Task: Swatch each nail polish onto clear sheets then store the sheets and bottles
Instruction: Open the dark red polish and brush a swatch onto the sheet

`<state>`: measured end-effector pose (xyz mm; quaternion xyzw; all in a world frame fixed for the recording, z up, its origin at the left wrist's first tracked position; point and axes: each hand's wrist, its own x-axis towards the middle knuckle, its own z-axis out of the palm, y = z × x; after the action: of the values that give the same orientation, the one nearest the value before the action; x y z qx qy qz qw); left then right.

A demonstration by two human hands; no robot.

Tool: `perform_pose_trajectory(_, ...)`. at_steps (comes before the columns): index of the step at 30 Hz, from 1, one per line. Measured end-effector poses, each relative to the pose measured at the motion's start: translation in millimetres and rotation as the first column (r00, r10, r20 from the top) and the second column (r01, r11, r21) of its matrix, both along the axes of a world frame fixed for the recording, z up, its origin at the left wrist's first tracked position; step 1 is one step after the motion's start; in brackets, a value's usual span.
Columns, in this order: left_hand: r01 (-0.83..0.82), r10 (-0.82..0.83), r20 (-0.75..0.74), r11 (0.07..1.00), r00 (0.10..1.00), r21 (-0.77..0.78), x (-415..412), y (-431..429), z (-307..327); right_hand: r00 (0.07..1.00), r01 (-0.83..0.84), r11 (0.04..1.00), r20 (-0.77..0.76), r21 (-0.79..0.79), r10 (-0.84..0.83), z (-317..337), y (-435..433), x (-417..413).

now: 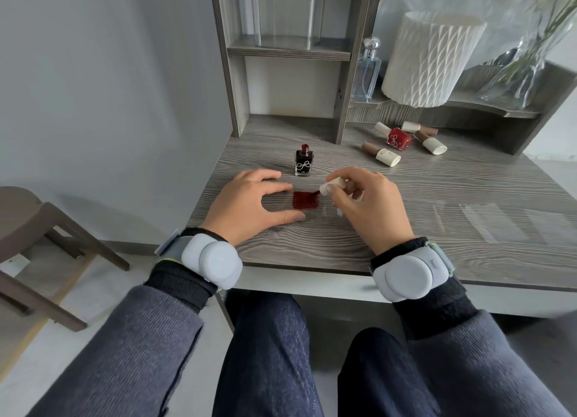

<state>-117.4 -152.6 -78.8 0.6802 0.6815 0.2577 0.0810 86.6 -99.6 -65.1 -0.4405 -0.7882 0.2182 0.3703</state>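
An uncapped dark red polish bottle (303, 162) stands upright on the grey wooden desk (437, 229). Just in front of it lies a clear sheet (324, 212) bearing a square dark red swatch (306, 200). My right hand (368, 207) pinches the cream brush cap (334, 185), its brush tip touching the swatch's upper right corner. My left hand (249, 204) presses flat on the desk at the sheet's left side, fingers and thumb spread around the swatch.
Several polish bottles lie at the back right: a bright red one (398, 138) and brown ones with cream caps (381, 154). More clear sheets (487, 217) lie to the right. The shelf unit (290, 51) carries a perfume bottle (366, 73), a lamp (427, 57) and a glass vase (518, 76). A stool (37, 229) stands to the left.
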Motion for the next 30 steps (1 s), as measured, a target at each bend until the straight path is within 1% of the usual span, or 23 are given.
perform_pose_trajectory(5, 0.000, 0.000, 0.003, 1.000, 1.000, -0.006, 0.3, -0.1, 0.7, 1.000, 0.014, 1.000, -0.016, 0.010, -0.014, -0.8, 0.3, 0.7)
perform_pose_trajectory(11, -0.002, 0.002, 0.001, 1.000, 1.000, -0.010, 0.1, -0.4, 0.8, 0.998, 0.041, 0.997, -0.045, 0.059, -0.038, -3.3, 2.3, 2.2)
perform_pose_trajectory(17, -0.001, 0.001, -0.004, 1.000, 1.000, -0.012, 0.0, -0.1, 0.6, 0.999, 0.035, 0.999, -0.010, 0.036, -0.035, -3.9, 2.9, 1.8)
perform_pose_trajectory(22, 0.000, 0.000, -0.005, 1.000, 1.000, -0.013, 0.0, -0.3, 0.6, 0.997, 0.048, 0.998, -0.061, 0.034, -0.045, -1.6, 0.5, 1.5)
perform_pose_trajectory(27, 0.000, 0.000, 0.000, 1.000, 1.000, -0.005, -0.1, -0.5, 1.0, 0.999, 0.046, 0.999, -0.030, 0.028, -0.046, -2.5, 0.9, 1.6)
perform_pose_trajectory(30, 0.001, -0.001, 0.003, 1.000, 1.000, -0.007, 0.0, -0.1, 0.6, 0.997, 0.065, 0.998, -0.052, 0.015, -0.064, 0.1, -0.9, 0.7)
